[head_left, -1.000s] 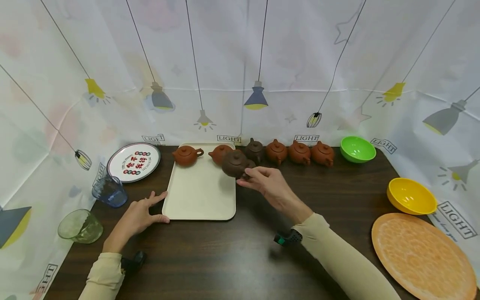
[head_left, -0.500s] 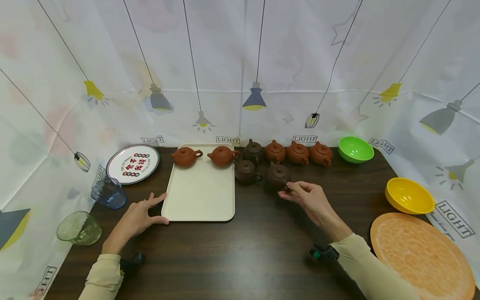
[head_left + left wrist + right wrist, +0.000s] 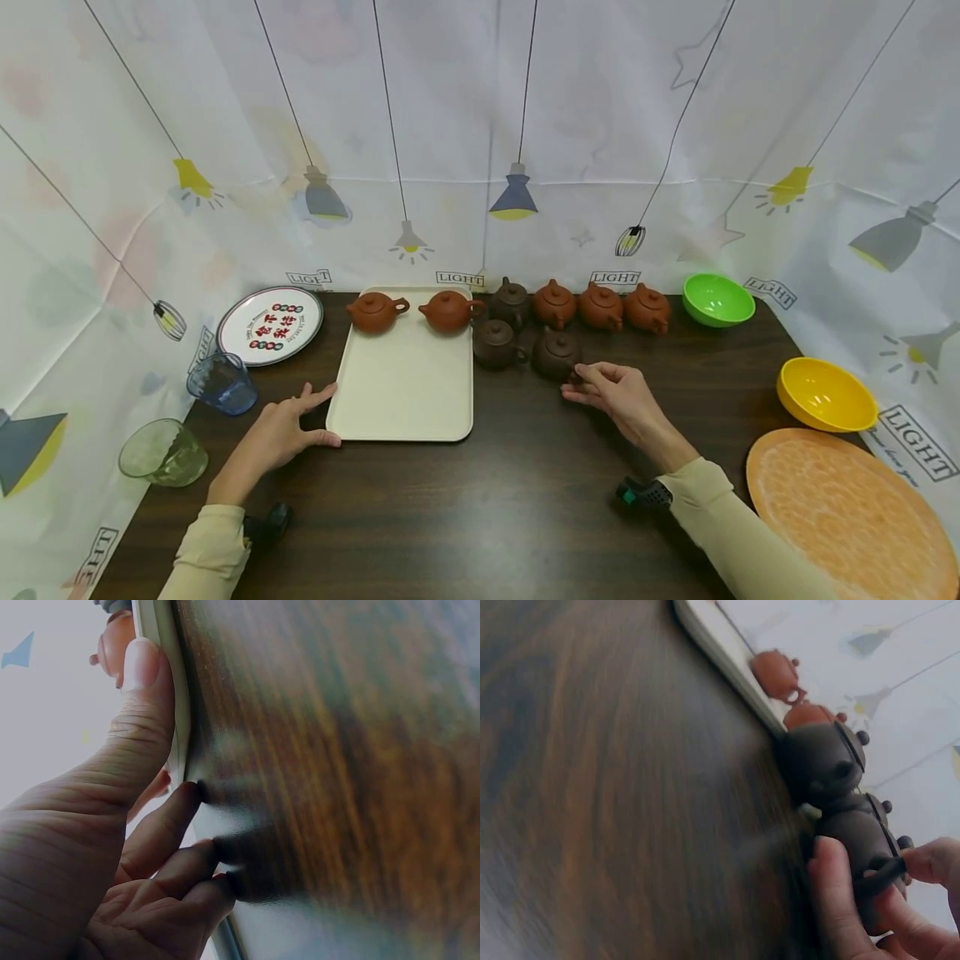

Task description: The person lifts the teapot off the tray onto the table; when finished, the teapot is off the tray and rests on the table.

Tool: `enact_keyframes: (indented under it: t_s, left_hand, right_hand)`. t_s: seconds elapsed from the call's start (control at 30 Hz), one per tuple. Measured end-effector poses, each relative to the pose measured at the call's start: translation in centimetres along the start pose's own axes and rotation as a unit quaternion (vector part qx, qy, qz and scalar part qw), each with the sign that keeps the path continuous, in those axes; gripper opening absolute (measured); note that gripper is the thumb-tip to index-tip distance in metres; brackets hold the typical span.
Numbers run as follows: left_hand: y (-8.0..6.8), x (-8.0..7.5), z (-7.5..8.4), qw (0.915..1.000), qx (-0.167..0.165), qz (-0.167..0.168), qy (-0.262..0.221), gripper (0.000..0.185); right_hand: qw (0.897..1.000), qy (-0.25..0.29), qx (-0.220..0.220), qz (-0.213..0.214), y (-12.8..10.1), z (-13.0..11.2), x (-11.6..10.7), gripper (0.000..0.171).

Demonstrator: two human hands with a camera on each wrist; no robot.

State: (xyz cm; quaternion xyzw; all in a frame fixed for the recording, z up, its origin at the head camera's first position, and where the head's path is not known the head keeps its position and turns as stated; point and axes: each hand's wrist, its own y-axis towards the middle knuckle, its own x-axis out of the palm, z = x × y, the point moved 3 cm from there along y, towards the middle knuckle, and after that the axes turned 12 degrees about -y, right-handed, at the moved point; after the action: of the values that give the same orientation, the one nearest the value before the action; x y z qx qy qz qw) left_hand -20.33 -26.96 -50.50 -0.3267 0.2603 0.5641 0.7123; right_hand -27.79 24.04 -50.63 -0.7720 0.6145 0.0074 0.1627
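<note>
Set down since a second ago: dark brown teapot (image 3: pixel 556 355), carried off the cream tray (image 3: pixel 405 392), now standing on the tabletop (image 3: pixel 510 492) just beside another dark teapot (image 3: pixel 496 344). Handle pinched by right hand (image 3: pixel 618 398). Left hand (image 3: pixel 281 433) loosely spread, thumb touching tray's edge.

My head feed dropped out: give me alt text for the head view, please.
The right hand pinches the handle of a dark brown teapot standing on the dark table beside a cream tray. The left hand touches the tray's near left corner.
</note>
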Motion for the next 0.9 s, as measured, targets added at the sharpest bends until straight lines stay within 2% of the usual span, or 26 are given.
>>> enact_keyframes:
  t_s: [0.07, 0.1, 0.13, 0.2, 0.23, 0.27, 0.3, 0.37, 0.47, 0.53, 0.6, 0.7, 0.8, 0.9]
  left_hand:
    - [0.0, 0.0, 0.0, 1.0000, -0.001, -0.002, 0.002, 0.097]
    - [0.1, 0.0, 0.0, 1.0000, -0.001, -0.002, 0.003, 0.096]
    - [0.1, 0.0, 0.0, 1.0000, -0.001, -0.002, 0.004, 0.096]
    - [0.1, 0.0, 0.0, 1.0000, -0.001, -0.003, 0.004, 0.096]
    - [0.1, 0.0, 0.0, 1.0000, -0.001, -0.002, 0.004, 0.096]
    - [0.1, 0.0, 0.0, 1.0000, 0.000, -0.002, 0.003, 0.096]
    - [0.1, 0.0, 0.1, 1.0000, 0.000, -0.003, 0.003, 0.096]
    - [0.0, 0.0, 0.0, 1.0000, 0.001, -0.003, 0.003, 0.097]
    - [-0.2, -0.1, -0.1, 1.0000, 0.000, 0.000, 0.005, 0.098]
    - [-0.3, -0.1, -0.3, 1.0000, 0.000, 0.005, 0.005, 0.097]
    - [-0.2, 0.0, -0.5, 0.9999, 0.000, 0.010, 0.003, 0.097]
    - [-0.2, 0.1, -0.6, 0.9999, 0.002, 0.011, 0.002, 0.097]
    - [-0.1, 0.1, -0.5, 0.9999, 0.005, 0.012, -0.001, 0.097]
    - [0.0, 0.1, -0.3, 0.9998, 0.012, 0.015, -0.002, 0.097]
  right_hand:
    - [0.996, -0.081, -0.016, 0.031, 0.0, -0.4, -0.4, 0.053]
    - [0.989, -0.137, -0.029, 0.054, 0.0, -0.7, -0.7, 0.053]
    - [0.977, -0.194, -0.042, 0.082, 0.0, -1.1, -1.0, 0.053]
    - [0.942, -0.296, -0.068, 0.143, 0.0, -2.3, -1.5, 0.052]
    - [0.924, -0.334, -0.083, 0.169, 0.1, -3.1, -1.7, 0.051]
    - [0.911, -0.355, -0.100, 0.185, 0.2, -4.0, -1.8, 0.049]
    - [0.903, -0.367, -0.117, 0.191, 0.4, -5.1, -1.7, 0.048]
    - [0.900, -0.372, -0.144, 0.175, 0.9, -7.4, -1.2, 0.044]
    - [0.908, -0.377, -0.151, 0.100, 2.8, -11.0, 0.7, 0.041]
    - [0.916, -0.377, -0.130, 0.027, 4.5, -13.0, 2.2, 0.043]
    - [0.923, -0.371, -0.090, -0.045, 6.4, -14.6, 3.8, 0.048]
    - [0.925, -0.357, -0.044, -0.122, 9.2, -16.1, 5.8, 0.054]
    - [0.921, -0.358, -0.027, -0.155, 11.4, -16.9, 7.4, 0.055]
    - [0.912, -0.380, -0.022, -0.154, 12.8, -17.2, 8.7, 0.050]
